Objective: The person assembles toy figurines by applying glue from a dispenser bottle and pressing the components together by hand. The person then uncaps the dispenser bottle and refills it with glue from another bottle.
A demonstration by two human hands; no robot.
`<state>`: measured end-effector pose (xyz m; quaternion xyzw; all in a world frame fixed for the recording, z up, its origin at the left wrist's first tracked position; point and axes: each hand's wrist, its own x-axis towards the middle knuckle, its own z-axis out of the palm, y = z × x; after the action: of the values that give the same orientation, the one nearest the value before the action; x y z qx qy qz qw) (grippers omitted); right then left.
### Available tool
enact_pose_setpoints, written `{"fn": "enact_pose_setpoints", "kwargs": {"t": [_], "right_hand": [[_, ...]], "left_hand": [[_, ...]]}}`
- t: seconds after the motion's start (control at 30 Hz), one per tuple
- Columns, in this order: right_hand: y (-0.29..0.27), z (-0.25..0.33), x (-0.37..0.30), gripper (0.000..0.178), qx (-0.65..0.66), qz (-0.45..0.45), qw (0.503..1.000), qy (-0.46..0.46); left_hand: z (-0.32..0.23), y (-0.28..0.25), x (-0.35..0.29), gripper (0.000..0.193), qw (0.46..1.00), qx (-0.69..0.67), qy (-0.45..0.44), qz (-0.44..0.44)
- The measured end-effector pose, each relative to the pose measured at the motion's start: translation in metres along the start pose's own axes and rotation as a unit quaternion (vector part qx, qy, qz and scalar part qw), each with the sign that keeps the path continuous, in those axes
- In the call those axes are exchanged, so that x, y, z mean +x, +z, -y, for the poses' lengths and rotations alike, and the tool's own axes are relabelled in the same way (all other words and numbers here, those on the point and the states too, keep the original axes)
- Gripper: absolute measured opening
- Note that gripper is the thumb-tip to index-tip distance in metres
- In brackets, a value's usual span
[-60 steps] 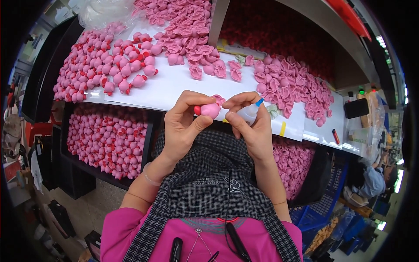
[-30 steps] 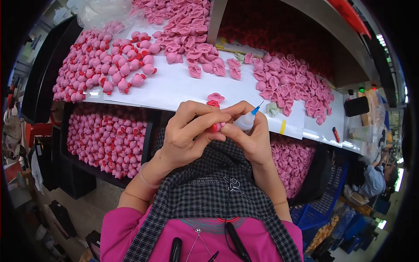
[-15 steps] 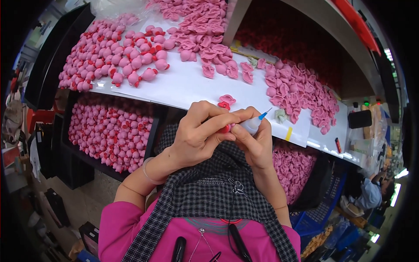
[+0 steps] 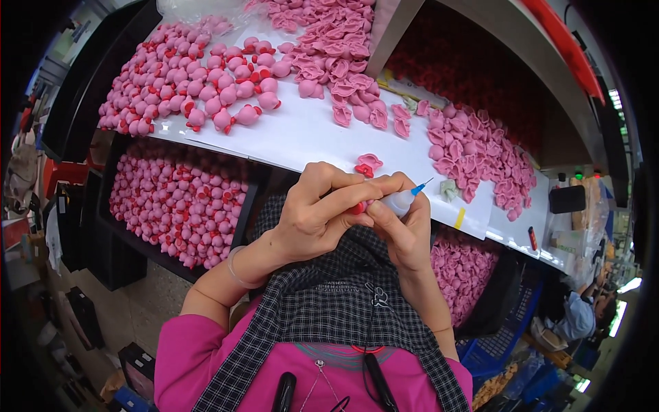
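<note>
My left hand and my right hand meet just in front of the white worktable. The left fingers are closed on a small red piece, and a bit of pink shows beside it at the right fingertips. Tucked in my right hand is a small white squeeze bottle with a blue needle tip, its needle pointing up and to the right. Fingers hide most of the small piece. Just beyond my hands, a pink moulded shell with a red part lies on the table.
Round pink pieces with red parts cover the table's left; pink shells lie behind, and another pile sits right. Below are a full black bin and more pink shells. A crumpled pale scrap and red lighter lie rightward.
The view has shifted slightly, so the table and its piles appear a little further right. Both hands keep the same closed grip, close together.
</note>
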<state>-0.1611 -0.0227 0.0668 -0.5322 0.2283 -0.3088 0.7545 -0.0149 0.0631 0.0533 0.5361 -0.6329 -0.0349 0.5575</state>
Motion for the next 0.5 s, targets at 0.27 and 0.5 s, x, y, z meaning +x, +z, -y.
{"fn": "enact_pose_setpoints", "kwargs": {"t": [0.27,0.5], "right_hand": [[-0.002,0.002,0.011,0.019,-0.028,0.013,0.998,0.047],[-0.009,0.003,0.014,0.017,-0.034,-0.016,0.999,-0.031]], "left_hand": [[0.021,0.000,-0.003,0.039,0.945,-0.291,-0.146,-0.032],[0.034,0.003,-0.011,0.038,0.762,-0.596,-0.248,-0.059]]}}
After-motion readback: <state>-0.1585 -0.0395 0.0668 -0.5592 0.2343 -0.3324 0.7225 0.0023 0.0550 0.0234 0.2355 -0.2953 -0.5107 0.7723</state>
